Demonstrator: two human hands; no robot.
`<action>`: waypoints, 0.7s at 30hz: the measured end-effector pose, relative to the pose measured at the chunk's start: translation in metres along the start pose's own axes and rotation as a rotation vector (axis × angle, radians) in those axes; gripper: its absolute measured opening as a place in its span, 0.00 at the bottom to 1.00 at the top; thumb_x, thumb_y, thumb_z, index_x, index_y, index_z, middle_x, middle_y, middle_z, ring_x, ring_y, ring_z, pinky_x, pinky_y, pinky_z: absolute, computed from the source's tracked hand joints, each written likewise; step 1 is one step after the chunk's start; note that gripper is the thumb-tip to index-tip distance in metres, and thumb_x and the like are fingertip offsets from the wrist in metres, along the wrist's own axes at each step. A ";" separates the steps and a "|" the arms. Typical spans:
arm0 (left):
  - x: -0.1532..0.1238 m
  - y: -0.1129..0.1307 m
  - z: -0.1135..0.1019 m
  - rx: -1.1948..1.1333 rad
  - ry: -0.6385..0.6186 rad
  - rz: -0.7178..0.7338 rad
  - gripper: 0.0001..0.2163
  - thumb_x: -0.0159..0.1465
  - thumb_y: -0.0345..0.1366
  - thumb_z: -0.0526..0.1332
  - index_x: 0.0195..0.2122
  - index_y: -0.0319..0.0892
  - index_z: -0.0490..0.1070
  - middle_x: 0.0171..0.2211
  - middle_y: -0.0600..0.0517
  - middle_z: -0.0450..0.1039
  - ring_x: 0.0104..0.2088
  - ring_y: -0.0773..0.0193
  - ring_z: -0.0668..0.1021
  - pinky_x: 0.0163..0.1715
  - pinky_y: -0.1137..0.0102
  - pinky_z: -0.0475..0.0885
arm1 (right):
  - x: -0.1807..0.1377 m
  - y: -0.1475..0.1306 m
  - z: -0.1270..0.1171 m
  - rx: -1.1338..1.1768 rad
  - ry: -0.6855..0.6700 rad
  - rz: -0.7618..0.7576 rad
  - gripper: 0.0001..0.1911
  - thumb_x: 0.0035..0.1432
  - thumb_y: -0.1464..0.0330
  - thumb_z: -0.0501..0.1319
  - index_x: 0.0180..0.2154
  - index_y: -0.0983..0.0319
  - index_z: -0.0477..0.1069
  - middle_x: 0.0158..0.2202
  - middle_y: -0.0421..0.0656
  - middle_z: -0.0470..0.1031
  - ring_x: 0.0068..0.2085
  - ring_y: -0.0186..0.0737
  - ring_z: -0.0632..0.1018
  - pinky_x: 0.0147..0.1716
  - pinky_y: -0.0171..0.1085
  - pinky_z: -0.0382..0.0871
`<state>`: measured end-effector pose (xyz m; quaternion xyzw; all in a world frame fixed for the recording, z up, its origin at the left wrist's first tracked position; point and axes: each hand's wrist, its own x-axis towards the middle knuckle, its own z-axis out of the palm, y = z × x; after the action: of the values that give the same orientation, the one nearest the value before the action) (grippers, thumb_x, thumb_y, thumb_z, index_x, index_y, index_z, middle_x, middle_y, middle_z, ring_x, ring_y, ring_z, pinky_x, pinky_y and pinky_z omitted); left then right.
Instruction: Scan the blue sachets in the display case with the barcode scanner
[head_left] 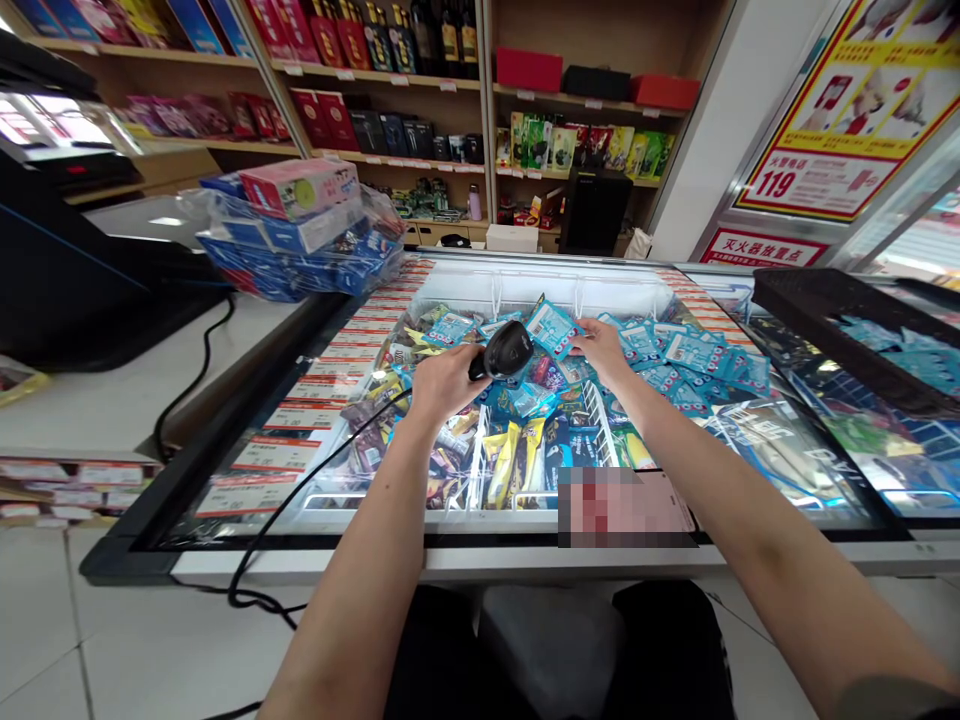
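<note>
My left hand point(444, 382) is wrapped round the handle of a black barcode scanner point(510, 350), whose cable trails down to the left. Between the fingers of my right hand point(602, 350) is a blue packet point(553, 326), held by its right side close to the scanner head. Both hands are above the glass top of a chest freezer point(375, 558). More blue packets point(694, 350) lie spread on the glass to the right of my right hand. Under the glass, wrapped goods fill wire baskets, with yellow packs point(514, 462) in the middle.
A plastic-wrapped stack of boxes point(300, 230) stands at the back left, near a dark machine point(67, 220) on a counter. On the right is a black crate point(862, 330) with blue packets. A blurred pink item point(630, 508) lies at the front edge. Stocked shelves point(375, 75) line the back.
</note>
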<state>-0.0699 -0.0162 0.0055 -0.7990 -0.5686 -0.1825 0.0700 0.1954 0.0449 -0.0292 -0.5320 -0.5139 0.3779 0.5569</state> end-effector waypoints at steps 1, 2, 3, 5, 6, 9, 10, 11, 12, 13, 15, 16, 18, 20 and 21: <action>0.000 0.000 0.001 -0.001 0.006 0.006 0.17 0.57 0.44 0.58 0.48 0.48 0.69 0.44 0.51 0.76 0.42 0.56 0.77 0.33 0.69 0.67 | 0.000 0.000 0.000 -0.004 -0.001 0.001 0.15 0.43 0.71 0.62 0.38 0.63 0.72 0.26 0.36 0.74 0.28 0.34 0.76 0.33 0.40 0.76; 0.000 -0.001 0.001 -0.003 0.013 0.015 0.17 0.57 0.43 0.58 0.47 0.48 0.69 0.44 0.51 0.76 0.42 0.56 0.77 0.33 0.69 0.66 | -0.001 0.000 0.001 -0.010 -0.004 0.001 0.15 0.43 0.71 0.62 0.37 0.63 0.72 0.26 0.36 0.74 0.28 0.35 0.76 0.33 0.40 0.76; 0.000 -0.001 0.002 -0.006 0.021 0.024 0.17 0.57 0.43 0.58 0.47 0.48 0.69 0.44 0.52 0.76 0.42 0.56 0.77 0.33 0.69 0.66 | -0.001 0.000 0.001 -0.017 -0.005 0.001 0.15 0.43 0.71 0.62 0.38 0.63 0.72 0.26 0.36 0.74 0.28 0.35 0.76 0.33 0.40 0.76; 0.000 -0.003 0.003 -0.009 0.032 0.037 0.17 0.57 0.43 0.58 0.47 0.49 0.70 0.44 0.52 0.76 0.42 0.55 0.77 0.32 0.69 0.66 | -0.001 0.002 0.001 -0.027 -0.006 -0.002 0.15 0.43 0.70 0.62 0.38 0.62 0.72 0.27 0.37 0.74 0.29 0.35 0.77 0.34 0.41 0.76; 0.000 -0.003 0.003 -0.009 0.032 0.038 0.17 0.57 0.43 0.58 0.47 0.48 0.70 0.44 0.52 0.76 0.42 0.55 0.77 0.32 0.69 0.66 | -0.001 0.002 0.001 -0.029 -0.004 -0.004 0.15 0.43 0.70 0.62 0.38 0.62 0.72 0.28 0.37 0.75 0.29 0.36 0.77 0.34 0.41 0.76; 0.000 -0.003 0.004 -0.009 0.020 0.037 0.17 0.57 0.43 0.58 0.48 0.47 0.70 0.43 0.51 0.76 0.42 0.55 0.77 0.32 0.69 0.66 | -0.002 0.002 0.001 -0.025 -0.001 -0.010 0.15 0.43 0.70 0.63 0.38 0.63 0.72 0.28 0.38 0.75 0.29 0.36 0.77 0.34 0.42 0.76; 0.000 -0.003 0.004 -0.009 0.019 0.037 0.17 0.57 0.43 0.58 0.48 0.47 0.70 0.44 0.51 0.76 0.42 0.55 0.77 0.32 0.69 0.66 | -0.002 0.001 0.001 -0.027 -0.003 -0.010 0.15 0.43 0.71 0.62 0.38 0.63 0.72 0.28 0.38 0.75 0.28 0.36 0.77 0.34 0.42 0.76; 0.000 -0.003 0.004 -0.010 0.019 0.037 0.17 0.57 0.43 0.58 0.48 0.48 0.70 0.44 0.51 0.76 0.42 0.55 0.77 0.33 0.69 0.66 | -0.002 0.001 0.001 -0.031 -0.005 -0.009 0.15 0.43 0.71 0.62 0.38 0.63 0.72 0.28 0.37 0.75 0.28 0.36 0.77 0.34 0.41 0.76; 0.000 -0.003 0.004 -0.010 0.019 0.037 0.17 0.57 0.43 0.58 0.48 0.48 0.69 0.44 0.51 0.76 0.42 0.55 0.77 0.33 0.69 0.66 | -0.003 0.000 0.001 -0.037 -0.007 -0.008 0.15 0.43 0.71 0.62 0.38 0.63 0.72 0.27 0.37 0.75 0.28 0.35 0.77 0.34 0.41 0.76; 0.000 -0.003 0.003 -0.010 0.017 0.035 0.17 0.58 0.43 0.58 0.48 0.48 0.69 0.44 0.51 0.76 0.42 0.55 0.77 0.33 0.69 0.66 | -0.003 0.000 0.001 -0.040 -0.006 -0.007 0.15 0.43 0.71 0.62 0.38 0.63 0.72 0.27 0.37 0.75 0.28 0.35 0.77 0.34 0.41 0.76; 0.001 -0.002 0.002 -0.007 0.010 0.032 0.18 0.58 0.44 0.58 0.49 0.48 0.69 0.44 0.51 0.76 0.42 0.55 0.77 0.33 0.69 0.66 | -0.003 -0.001 0.001 -0.039 0.002 -0.001 0.15 0.43 0.71 0.62 0.37 0.62 0.72 0.26 0.36 0.74 0.27 0.35 0.76 0.33 0.41 0.76; 0.001 -0.002 0.002 -0.005 0.008 0.033 0.18 0.58 0.44 0.57 0.49 0.48 0.69 0.44 0.51 0.76 0.42 0.55 0.77 0.32 0.69 0.66 | -0.003 -0.001 0.001 -0.034 0.008 0.002 0.15 0.43 0.71 0.62 0.37 0.62 0.72 0.26 0.36 0.74 0.27 0.35 0.76 0.33 0.41 0.76; 0.001 -0.002 0.001 -0.001 0.003 0.036 0.17 0.58 0.44 0.57 0.49 0.48 0.69 0.44 0.51 0.76 0.42 0.55 0.77 0.32 0.69 0.66 | -0.003 -0.001 0.001 -0.017 0.010 0.003 0.15 0.42 0.71 0.62 0.36 0.62 0.71 0.25 0.36 0.74 0.27 0.35 0.76 0.32 0.41 0.76; 0.001 -0.001 0.000 0.000 -0.008 0.032 0.17 0.58 0.43 0.57 0.48 0.48 0.69 0.44 0.51 0.76 0.42 0.55 0.77 0.32 0.69 0.67 | -0.004 -0.001 0.002 -0.005 0.000 0.000 0.14 0.42 0.71 0.62 0.36 0.62 0.71 0.26 0.36 0.74 0.27 0.35 0.76 0.32 0.41 0.76; 0.001 -0.001 0.000 -0.001 -0.014 0.027 0.17 0.58 0.43 0.57 0.48 0.48 0.69 0.44 0.51 0.76 0.42 0.55 0.77 0.32 0.69 0.67 | -0.004 -0.001 0.001 -0.002 -0.008 -0.002 0.14 0.42 0.71 0.62 0.36 0.63 0.71 0.26 0.36 0.74 0.27 0.36 0.76 0.33 0.41 0.76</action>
<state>-0.0701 -0.0148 0.0059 -0.8079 -0.5582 -0.1763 0.0681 0.1932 0.0414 -0.0290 -0.5307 -0.5169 0.3788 0.5547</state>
